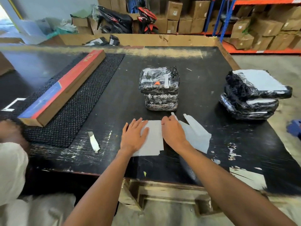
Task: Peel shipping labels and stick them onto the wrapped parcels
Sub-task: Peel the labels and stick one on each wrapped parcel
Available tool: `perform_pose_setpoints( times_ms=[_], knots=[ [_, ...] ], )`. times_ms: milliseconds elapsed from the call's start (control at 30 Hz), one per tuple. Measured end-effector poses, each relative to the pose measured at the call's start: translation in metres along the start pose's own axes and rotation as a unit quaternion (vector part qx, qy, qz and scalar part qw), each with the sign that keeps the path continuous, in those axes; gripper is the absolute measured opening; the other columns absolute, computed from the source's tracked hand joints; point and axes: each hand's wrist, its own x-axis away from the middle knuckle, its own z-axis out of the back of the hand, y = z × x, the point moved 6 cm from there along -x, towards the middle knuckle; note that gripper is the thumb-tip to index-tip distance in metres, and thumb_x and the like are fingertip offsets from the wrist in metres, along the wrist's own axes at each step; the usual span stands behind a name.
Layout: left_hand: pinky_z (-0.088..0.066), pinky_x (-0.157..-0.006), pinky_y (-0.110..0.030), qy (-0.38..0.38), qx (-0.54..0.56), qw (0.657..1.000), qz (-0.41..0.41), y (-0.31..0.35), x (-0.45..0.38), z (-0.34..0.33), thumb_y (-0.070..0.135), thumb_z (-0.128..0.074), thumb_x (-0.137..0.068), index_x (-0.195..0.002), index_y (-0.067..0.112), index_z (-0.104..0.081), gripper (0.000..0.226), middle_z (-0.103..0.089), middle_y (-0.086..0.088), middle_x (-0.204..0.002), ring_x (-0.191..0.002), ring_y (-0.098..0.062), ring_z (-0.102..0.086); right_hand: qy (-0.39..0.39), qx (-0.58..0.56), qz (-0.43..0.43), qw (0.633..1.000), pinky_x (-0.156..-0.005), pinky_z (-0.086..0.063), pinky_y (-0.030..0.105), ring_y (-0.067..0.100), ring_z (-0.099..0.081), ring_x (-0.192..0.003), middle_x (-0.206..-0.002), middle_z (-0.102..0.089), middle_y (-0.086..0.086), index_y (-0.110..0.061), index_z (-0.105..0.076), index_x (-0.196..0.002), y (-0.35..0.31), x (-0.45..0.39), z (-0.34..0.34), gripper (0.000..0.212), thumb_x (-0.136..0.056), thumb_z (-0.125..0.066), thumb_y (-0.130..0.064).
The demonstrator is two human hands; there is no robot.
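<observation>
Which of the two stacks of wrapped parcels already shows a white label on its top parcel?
The stack at the table's right edge: its top parcel carries a large white label. The middle stack, straight ahead of the hands, shows only black wrap and tape.

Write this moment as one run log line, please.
step: peeling label | left hand: flat on label sheets | right hand: pinching label corner | middle parcels: unlabelled
</observation>
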Motion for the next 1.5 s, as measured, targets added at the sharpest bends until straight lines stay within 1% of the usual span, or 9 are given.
perform_pose_setpoints(
  times_ms=[200,333,467,667,933,1033,1100,1233,1500],
  knots=[
    [-0.003,-0.124,-0.039,0.001,0.011,1.000,0.009,0.001,0.002,0.003,0.051,-0.023,-0.104,-0.152,0.032,-0.035,0.053,-0.029,0.013,-0.161,-0.152,-0.010,-0.013,-0.081,-0.135,-0.105,0.982,-0.078,-0.046,0.034,0.029,-0.064,-0.109,-0.119,-0.066,0.008,-0.009,-0.063,-0.110,0.010,0.000,-0.021,0.042,-0.091,-0.068,-0.045],
    [-0.004,-0.125,-0.039,-0.002,0.019,1.000,0.016,0.002,0.001,0.003,0.051,-0.019,-0.104,-0.153,0.031,-0.034,0.055,-0.029,0.013,-0.161,-0.152,-0.009,-0.014,-0.080,-0.285,-0.185,0.937,-0.074,-0.050,0.038,0.023,-0.062,-0.082,-0.079,-0.060,0.001,-0.017,-0.057,-0.072,0.022,-0.002,-0.028,0.030,-0.084,-0.078,-0.035],
    [-0.004,-0.125,-0.037,-0.004,0.068,0.997,0.032,0.001,0.001,0.005,0.045,-0.015,-0.106,-0.153,0.029,-0.035,0.053,-0.032,0.013,-0.160,-0.151,-0.006,-0.016,-0.093,-0.343,-0.214,0.910,-0.073,-0.046,0.035,0.022,-0.060,-0.085,-0.091,-0.060,-0.002,-0.018,-0.048,-0.057,0.031,-0.002,-0.028,0.042,-0.085,-0.078,-0.029],
    [-0.004,-0.125,-0.036,0.006,0.077,0.996,0.034,-0.001,0.002,0.005,0.039,-0.016,-0.107,-0.153,0.026,-0.036,0.051,-0.035,0.011,-0.159,-0.151,-0.007,-0.018,-0.100,-0.386,-0.217,0.891,-0.066,-0.040,0.032,0.023,-0.050,-0.069,-0.071,-0.053,0.005,-0.013,-0.040,-0.057,0.038,-0.003,-0.026,0.049,-0.090,-0.072,-0.027],
    [0.003,-0.123,-0.042,-0.007,0.011,1.000,0.014,-0.002,-0.005,0.005,0.025,-0.029,-0.107,-0.149,0.026,-0.040,0.044,-0.033,0.006,-0.160,-0.152,-0.014,-0.016,-0.095,-0.508,-0.180,0.837,-0.066,-0.044,0.023,0.018,-0.059,-0.077,-0.087,-0.067,0.000,-0.011,-0.065,-0.090,0.040,-0.009,0.009,0.018,-0.101,-0.059,-0.024],
    [0.002,-0.122,-0.043,0.092,-0.014,0.996,0.009,0.016,-0.010,0.031,0.019,-0.037,-0.104,-0.141,0.019,-0.052,0.040,-0.044,0.001,-0.153,-0.148,-0.019,-0.030,-0.091,-0.549,-0.148,0.818,-0.088,-0.056,0.039,0.027,-0.070,-0.099,-0.114,-0.073,0.012,-0.013,-0.067,-0.114,0.047,-0.016,0.031,0.018,-0.104,-0.054,-0.020],
    [-0.031,-0.114,-0.039,0.178,0.099,0.979,0.006,0.044,-0.009,0.060,0.022,-0.039,-0.105,-0.123,0.012,-0.066,0.034,-0.066,-0.004,-0.129,-0.123,-0.019,-0.057,-0.090,-0.572,-0.127,0.805,-0.081,-0.060,0.035,0.019,-0.071,-0.095,-0.111,-0.073,0.006,-0.012,-0.065,-0.123,0.055,-0.018,0.044,0.023,-0.104,-0.053,-0.016],
    [-0.058,-0.082,-0.031,0.008,0.519,0.850,0.094,0.101,-0.019,0.057,0.041,-0.050,-0.102,-0.103,0.007,-0.075,0.042,-0.078,-0.005,-0.098,-0.093,-0.020,-0.073,-0.091,-0.567,-0.102,0.812,-0.077,-0.058,0.028,0.015,-0.072,-0.093,-0.108,-0.075,0.005,-0.008,-0.065,-0.124,0.075,-0.017,0.062,0.025,-0.101,-0.058,-0.016],
    [-0.059,-0.073,-0.032,-0.057,0.572,0.815,0.070,0.153,-0.027,0.036,0.012,-0.071,-0.090,-0.104,0.010,-0.073,0.014,-0.077,-0.007,-0.103,-0.089,-0.022,-0.074,0.035,-0.549,-0.066,0.832,-0.063,-0.052,0.020,0.015,-0.069,-0.079,-0.095,-0.074,0.009,-0.016,-0.067,-0.096,0.119,-0.018,0.109,0.008,-0.094,-0.068,-0.008]
  ],
)
